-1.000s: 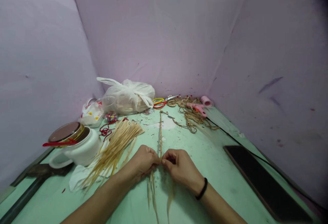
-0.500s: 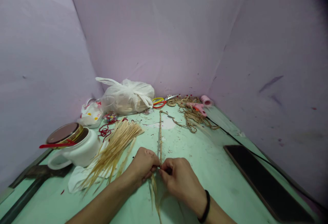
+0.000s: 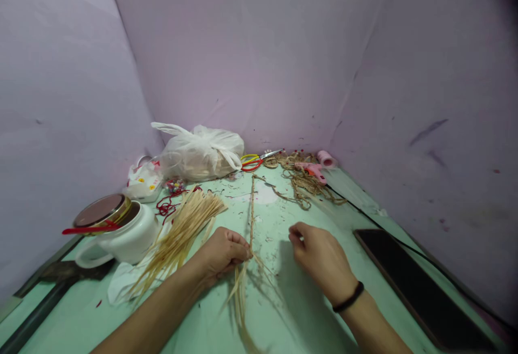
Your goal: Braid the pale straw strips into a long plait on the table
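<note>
A thin braided straw cord runs down the middle of the green table toward me. My left hand pinches the cord's near end, where loose straw strands fan out below the fingers. My right hand is off to the right of the cord, lifted a little, its fingers curled in a pinch. A fine strand seems to stretch from the braid toward it, but I cannot make out what it holds. A black band circles that wrist.
A bundle of straw strips lies left of the cord beside a white pot with a metal lid. At the back are a white plastic bag, scissors, tangled twine and a pink glue gun. A black slab lies right.
My right hand has left the braid's end and moved right and up, away from my left hand. The loose strands below the braid have spread apart.
</note>
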`<state>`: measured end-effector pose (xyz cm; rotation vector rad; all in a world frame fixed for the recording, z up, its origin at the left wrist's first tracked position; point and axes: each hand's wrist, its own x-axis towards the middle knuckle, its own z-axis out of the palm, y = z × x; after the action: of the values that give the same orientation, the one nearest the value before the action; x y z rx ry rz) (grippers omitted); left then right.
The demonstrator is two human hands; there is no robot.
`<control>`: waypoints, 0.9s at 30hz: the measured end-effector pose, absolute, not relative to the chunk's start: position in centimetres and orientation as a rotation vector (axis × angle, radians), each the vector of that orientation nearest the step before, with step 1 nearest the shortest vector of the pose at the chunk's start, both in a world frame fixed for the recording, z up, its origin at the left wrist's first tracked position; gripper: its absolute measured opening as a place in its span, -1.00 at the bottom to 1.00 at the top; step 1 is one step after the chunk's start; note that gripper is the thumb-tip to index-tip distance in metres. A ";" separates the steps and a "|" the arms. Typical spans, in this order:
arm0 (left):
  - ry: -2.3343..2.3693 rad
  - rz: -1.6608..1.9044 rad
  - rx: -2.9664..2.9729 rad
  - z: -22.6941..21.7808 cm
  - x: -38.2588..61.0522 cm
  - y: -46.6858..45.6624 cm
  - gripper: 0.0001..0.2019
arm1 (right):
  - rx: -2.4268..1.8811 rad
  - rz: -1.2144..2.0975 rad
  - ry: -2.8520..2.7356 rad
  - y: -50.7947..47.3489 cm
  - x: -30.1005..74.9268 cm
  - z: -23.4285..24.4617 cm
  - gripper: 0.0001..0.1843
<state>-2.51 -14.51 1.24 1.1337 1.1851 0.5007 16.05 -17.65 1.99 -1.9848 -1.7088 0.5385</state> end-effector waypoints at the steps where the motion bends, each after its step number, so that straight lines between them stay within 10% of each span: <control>1: 1.184 0.496 1.137 1.2 -2.5 -14.5 -0.91 | -1.897 0.673 -1.605 -17.6 15.7 1.9 -0.77; 6: 1.176 0.485 1.141 1.0 -2.1 -14.6 -0.95 | -1.334 1.695 -1.151 -17.8 12.0 1.0 -0.80; 27: 1.576 0.301 2.153 1.6 -0.6 -19.4 -0.79 | -1.395 1.646 -0.914 -17.8 11.2 -0.6 -0.93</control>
<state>-0.55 -19.40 1.63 2.1526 1.5755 0.3014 11.18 -17.77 -0.58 -1.3947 -0.9140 1.6462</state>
